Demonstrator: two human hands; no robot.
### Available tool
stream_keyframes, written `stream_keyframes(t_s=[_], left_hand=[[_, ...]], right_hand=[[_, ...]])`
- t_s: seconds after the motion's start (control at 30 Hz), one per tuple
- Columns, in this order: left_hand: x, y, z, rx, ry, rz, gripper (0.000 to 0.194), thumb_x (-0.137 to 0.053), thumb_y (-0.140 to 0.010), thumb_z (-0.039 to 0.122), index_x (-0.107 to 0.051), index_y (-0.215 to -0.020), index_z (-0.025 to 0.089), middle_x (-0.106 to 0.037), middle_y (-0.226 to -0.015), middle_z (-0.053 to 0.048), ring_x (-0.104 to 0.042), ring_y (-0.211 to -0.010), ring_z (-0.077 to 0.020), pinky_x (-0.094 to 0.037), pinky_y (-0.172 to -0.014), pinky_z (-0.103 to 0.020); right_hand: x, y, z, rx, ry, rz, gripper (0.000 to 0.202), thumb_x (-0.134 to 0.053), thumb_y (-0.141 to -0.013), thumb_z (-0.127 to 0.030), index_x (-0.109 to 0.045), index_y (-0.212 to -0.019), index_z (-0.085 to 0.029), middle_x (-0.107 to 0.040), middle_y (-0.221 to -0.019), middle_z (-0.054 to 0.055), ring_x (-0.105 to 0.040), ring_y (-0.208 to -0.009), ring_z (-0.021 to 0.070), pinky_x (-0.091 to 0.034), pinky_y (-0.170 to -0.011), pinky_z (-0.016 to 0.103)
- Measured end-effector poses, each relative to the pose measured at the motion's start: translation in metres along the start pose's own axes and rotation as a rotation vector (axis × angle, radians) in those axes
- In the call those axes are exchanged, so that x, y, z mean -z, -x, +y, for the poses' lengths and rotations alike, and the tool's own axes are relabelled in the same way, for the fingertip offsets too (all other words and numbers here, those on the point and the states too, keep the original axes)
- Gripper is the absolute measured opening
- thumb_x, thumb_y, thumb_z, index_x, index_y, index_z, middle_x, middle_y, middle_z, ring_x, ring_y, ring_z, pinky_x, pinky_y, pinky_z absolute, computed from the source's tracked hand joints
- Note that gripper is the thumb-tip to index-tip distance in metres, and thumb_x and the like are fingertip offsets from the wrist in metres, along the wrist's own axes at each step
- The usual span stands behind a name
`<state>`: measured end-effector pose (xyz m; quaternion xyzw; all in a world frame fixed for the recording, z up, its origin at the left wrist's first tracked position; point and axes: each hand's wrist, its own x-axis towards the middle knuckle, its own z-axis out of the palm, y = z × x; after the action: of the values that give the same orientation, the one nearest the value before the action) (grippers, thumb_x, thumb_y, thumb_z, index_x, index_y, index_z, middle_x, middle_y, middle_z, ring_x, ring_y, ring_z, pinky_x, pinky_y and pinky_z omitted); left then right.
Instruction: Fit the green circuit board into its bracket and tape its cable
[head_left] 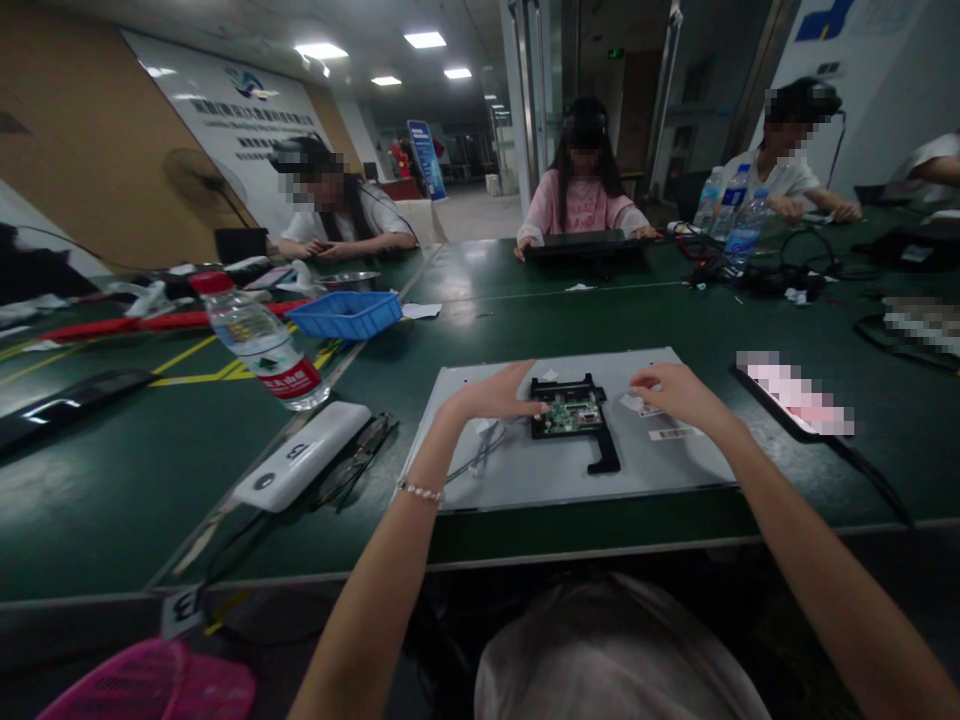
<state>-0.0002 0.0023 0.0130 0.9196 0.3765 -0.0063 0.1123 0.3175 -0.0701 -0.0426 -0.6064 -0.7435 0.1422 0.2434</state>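
A flat grey panel [525, 485] lies in front of me on the green table. On its middle sits a black plastic bracket [606, 450] with a green circuit board [574, 416] in it. My left hand [495, 392] is open over the panel's left part, fingers stretched out and thumb at the board's left edge. Thin cables [486, 450] run beneath that hand. To the right of the bracket, my right hand [671, 392] has its fingertips pinched together just above a white label; whatever they hold is too small to make out. A barcode sticker [673, 434] lies below it.
Left of the panel are a white power bank [304, 455], eyeglasses [358, 462], a water bottle [262, 345] and a blue tray [346, 316]. A phone [791, 400] with a cable lies to the right. Several people sit across the table. A pink basket [161, 680] stands below.
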Motion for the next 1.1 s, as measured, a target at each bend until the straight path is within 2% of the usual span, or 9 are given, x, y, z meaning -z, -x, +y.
stream_keyframes(t_s=[0.1,0.2,0.33,0.4,0.53,0.7,0.87,1.0,1.1], left_hand=[[-0.006,0.01,-0.006,-0.067,0.084,-0.097,0.101,-0.058,-0.077,0.063,-0.014,-0.148,0.007,-0.021,-0.154,-0.021,-0.027,-0.141,-0.0284,-0.025,-0.114,-0.035],[-0.012,0.011,-0.007,-0.08,0.124,-0.138,0.103,-0.062,-0.074,0.063,-0.014,-0.147,0.009,-0.02,-0.154,-0.022,-0.026,-0.141,-0.03,-0.024,-0.114,-0.037],[-0.016,0.008,-0.008,-0.072,0.129,-0.125,0.105,-0.064,-0.071,0.063,-0.014,-0.146,0.009,-0.02,-0.153,-0.023,-0.026,-0.141,-0.0309,-0.025,-0.113,-0.039],[-0.017,0.008,-0.008,-0.098,0.128,-0.111,0.103,-0.065,-0.071,0.063,-0.015,-0.145,0.012,-0.023,-0.153,-0.021,-0.027,-0.14,-0.03,-0.026,-0.113,-0.039],[-0.017,0.01,-0.008,-0.117,0.131,-0.094,0.1,-0.065,-0.072,0.062,-0.017,-0.145,0.014,-0.027,-0.151,-0.02,-0.031,-0.138,-0.0302,-0.029,-0.111,-0.04],[-0.019,0.01,-0.009,-0.129,0.155,-0.086,0.102,-0.067,-0.07,0.062,-0.02,-0.145,0.011,-0.027,-0.151,-0.022,-0.032,-0.138,-0.0316,-0.03,-0.111,-0.042],[-0.021,0.009,-0.011,-0.141,0.159,-0.082,0.105,-0.066,-0.07,0.064,-0.017,-0.146,0.011,-0.025,-0.151,-0.023,-0.031,-0.138,-0.0339,-0.029,-0.112,-0.044],[-0.02,0.007,-0.01,-0.149,0.186,-0.102,0.106,-0.066,-0.069,0.064,-0.017,-0.145,0.009,-0.026,-0.15,-0.022,-0.032,-0.137,-0.0336,-0.029,-0.113,-0.042],[-0.02,0.007,-0.009,-0.129,0.197,-0.111,0.111,-0.067,-0.067,0.065,-0.016,-0.146,0.007,-0.026,-0.15,-0.023,-0.032,-0.137,-0.0354,-0.028,-0.113,-0.043]], right_hand=[[-0.003,-0.001,-0.008,0.025,-0.032,0.079,0.022,-0.054,-0.086,-0.024,-0.069,-0.101,-0.017,-0.068,-0.103,0.009,-0.064,-0.091,0.0197,-0.049,-0.085,0.034],[-0.004,-0.011,-0.023,0.091,-0.015,0.128,0.022,-0.053,-0.087,-0.023,-0.069,-0.102,-0.017,-0.068,-0.103,0.009,-0.063,-0.094,0.0201,-0.048,-0.085,0.033],[-0.005,-0.042,-0.054,0.222,0.084,0.037,0.022,-0.053,-0.088,-0.025,-0.071,-0.099,-0.017,-0.069,-0.102,0.009,-0.063,-0.095,0.0213,-0.045,-0.088,0.032],[-0.009,-0.062,-0.07,0.235,0.137,-0.009,0.021,-0.056,-0.086,-0.026,-0.072,-0.098,-0.017,-0.069,-0.102,0.009,-0.063,-0.096,0.022,-0.044,-0.088,0.03],[-0.026,-0.092,-0.094,0.192,0.252,-0.118,0.019,-0.061,-0.083,-0.03,-0.073,-0.092,-0.019,-0.072,-0.097,0.009,-0.065,-0.092,0.0231,-0.047,-0.078,0.028],[-0.043,-0.107,-0.107,0.104,0.314,-0.184,0.018,-0.065,-0.081,-0.034,-0.073,-0.088,-0.019,-0.073,-0.091,0.01,-0.066,-0.089,0.0239,-0.049,-0.073,0.028],[-0.042,-0.112,-0.115,0.038,0.368,-0.219,0.018,-0.071,-0.078,-0.031,-0.074,-0.089,-0.017,-0.072,-0.094,0.013,-0.067,-0.093,0.0269,-0.05,-0.078,0.032],[-0.04,-0.116,-0.128,0.0,0.402,-0.233,0.026,-0.074,-0.075,-0.03,-0.073,-0.095,-0.013,-0.071,-0.101,0.019,-0.067,-0.097,0.0307,-0.052,-0.081,0.035],[-0.042,-0.118,-0.139,-0.033,0.428,-0.239,0.032,-0.074,-0.074,-0.023,-0.072,-0.103,-0.008,-0.068,-0.106,0.024,-0.066,-0.101,0.0332,-0.053,-0.081,0.037]])
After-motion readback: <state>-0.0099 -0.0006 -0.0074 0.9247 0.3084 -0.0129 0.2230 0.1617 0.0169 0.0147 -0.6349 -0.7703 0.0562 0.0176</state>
